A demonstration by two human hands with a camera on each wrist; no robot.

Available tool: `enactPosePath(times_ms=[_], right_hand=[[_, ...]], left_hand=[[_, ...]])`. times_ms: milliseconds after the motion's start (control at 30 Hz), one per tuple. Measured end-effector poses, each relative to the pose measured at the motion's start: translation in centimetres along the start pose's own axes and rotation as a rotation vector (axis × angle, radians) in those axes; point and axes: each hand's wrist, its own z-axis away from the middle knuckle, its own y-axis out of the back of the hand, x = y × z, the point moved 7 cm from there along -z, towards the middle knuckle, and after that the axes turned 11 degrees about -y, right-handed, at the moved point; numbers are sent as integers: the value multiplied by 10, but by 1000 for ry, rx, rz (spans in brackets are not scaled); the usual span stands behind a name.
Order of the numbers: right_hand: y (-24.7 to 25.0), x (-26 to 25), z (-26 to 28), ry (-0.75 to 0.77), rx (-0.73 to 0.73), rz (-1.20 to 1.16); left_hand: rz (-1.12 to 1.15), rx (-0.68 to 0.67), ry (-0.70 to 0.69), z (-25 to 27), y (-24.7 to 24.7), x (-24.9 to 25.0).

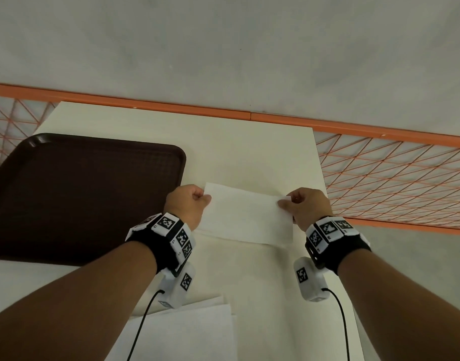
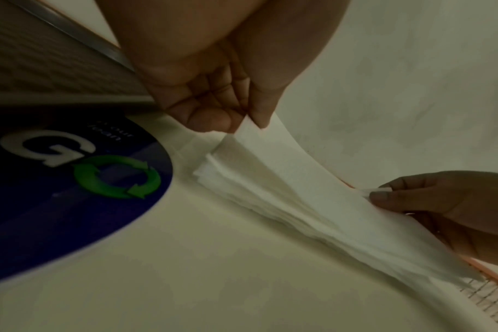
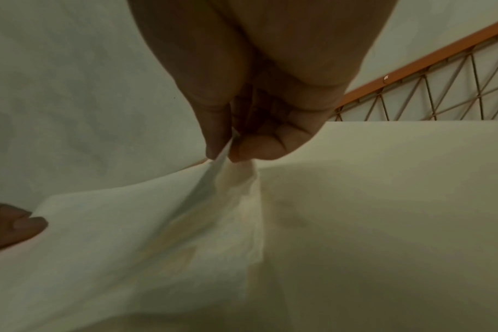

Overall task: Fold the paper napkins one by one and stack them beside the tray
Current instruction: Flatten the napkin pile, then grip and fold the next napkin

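A folded white napkin (image 1: pixel 247 214) is stretched between my two hands just right of the dark brown tray (image 1: pixel 80 194). My left hand (image 1: pixel 204 198) pinches its far left corner between thumb and forefinger, and my right hand (image 1: pixel 285 203) pinches the far right corner. The wrist views show both pinches: left hand (image 2: pixel 247 122), right hand (image 3: pixel 222 155). The napkin (image 2: pixel 287 157) slopes down onto a stack of folded napkins (image 2: pixel 242 193) lying on the table beside the tray. A pile of flat unfolded napkins (image 1: pixel 184 332) lies near me under my left forearm.
The cream table (image 1: pixel 236 152) ends just right of my right hand, with orange mesh railing (image 1: pixel 393 178) beyond it and a grey floor behind. A round blue sticker with a green arrow logo (image 2: pixel 71 191) is on the table near my left hand.
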Motion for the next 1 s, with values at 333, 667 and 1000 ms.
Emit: enactPosePath(times_ms=[333, 667, 1000], right_hand=[[-7, 19, 13, -133, 61, 151], [-15, 23, 24, -157, 38, 311], [-21, 44, 109, -73, 21, 230]], left_hand=[[-428, -149, 23, -3, -14, -4], [-587, -268, 24, 5, -16, 2], [-643, -441, -123, 84, 22, 7]])
